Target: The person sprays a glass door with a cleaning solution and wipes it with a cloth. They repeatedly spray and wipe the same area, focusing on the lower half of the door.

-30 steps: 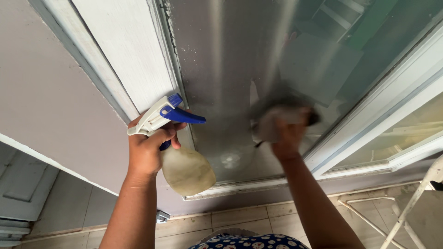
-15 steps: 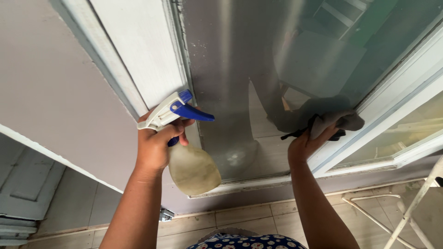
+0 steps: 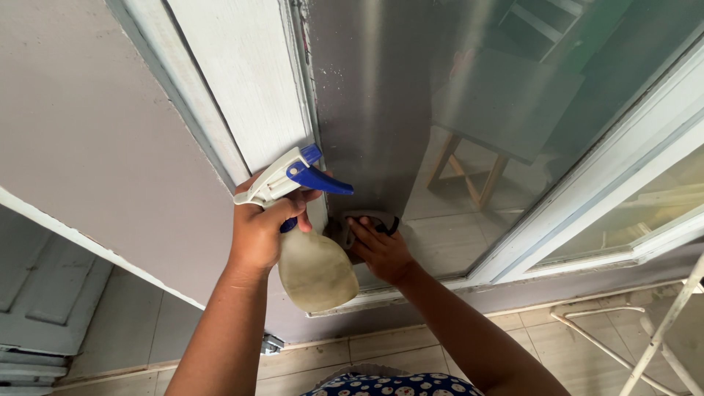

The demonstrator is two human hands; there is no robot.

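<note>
Gripping the spray bottle point(image 3: 312, 260) upright, nozzle pointing right.

Glossy glass pane point(image 3: 469, 110); plastic spray bottle point(image 3: 308, 249); matt wall point(image 3: 88, 147).

Domestic exterior, white-framed glass window point(image 3: 513, 125) set in painted wall point(image 3: 95, 147), tiled floor point(image 3: 411, 345) below, panelled door point(image 3: 44, 293) adjacent

spray bottle point(image 3: 312, 257): beige body, white head, blue trigger. cloth point(image 3: 367, 220): grey. window frame point(image 3: 242, 95): white. garment point(image 3: 389, 385): blue, white-dotted.
</note>
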